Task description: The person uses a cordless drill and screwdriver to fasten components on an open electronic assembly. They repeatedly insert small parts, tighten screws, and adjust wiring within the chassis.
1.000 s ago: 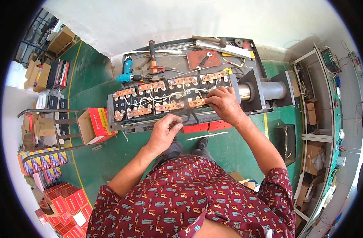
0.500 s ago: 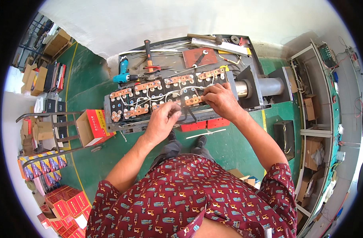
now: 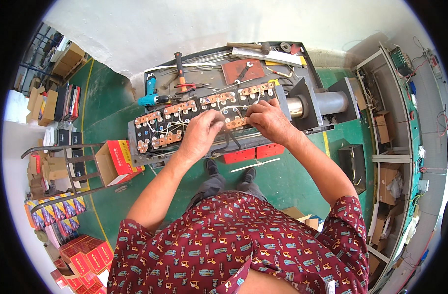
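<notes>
Head view: the battery pack sits along the near edge of the worktop. Left hand is over the middle of the pack, back of it up, fingers loosely curled toward the thumb; can't tell if they've got anything. Right hand angles in, fingers bunched at the right end of a near-row copper bar, fingertips too covered to see any grip. Left hand blocks part of that row too.
</notes>
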{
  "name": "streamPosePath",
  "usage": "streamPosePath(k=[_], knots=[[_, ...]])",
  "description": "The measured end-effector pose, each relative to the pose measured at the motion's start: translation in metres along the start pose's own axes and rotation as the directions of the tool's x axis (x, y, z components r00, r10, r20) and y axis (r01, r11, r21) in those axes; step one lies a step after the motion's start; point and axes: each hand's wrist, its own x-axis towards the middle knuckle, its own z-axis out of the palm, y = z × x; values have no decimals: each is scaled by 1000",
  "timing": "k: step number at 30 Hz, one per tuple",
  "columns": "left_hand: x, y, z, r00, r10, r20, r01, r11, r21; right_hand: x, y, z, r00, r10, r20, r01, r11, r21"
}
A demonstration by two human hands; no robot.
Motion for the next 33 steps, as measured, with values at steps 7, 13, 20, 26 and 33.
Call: streamPosePath(k=[7, 13, 20, 26, 33], knots=[[6, 2, -1, 995, 24, 101, -34, 994, 100, 0, -2, 2, 1000, 28, -8, -28, 999, 19], [11, 1, 5, 985, 60, 164, -96, 971, 218, -3, -2, 0, 999, 50, 0, -50, 998, 32], [18, 3, 12, 965, 121, 233, -204, 905, 374, -3, 9, -8, 1000, 6, 11, -7, 993, 114], [23, 2, 10, 969, 142, 200, -209, 905, 371, 5, 16, -15, 983, 89, 161, -114, 981, 156], [29, 4, 6, 975, 95, 200, -154, 939, 306, 7, 21, -9, 994, 97, 49, -105, 977, 184]])
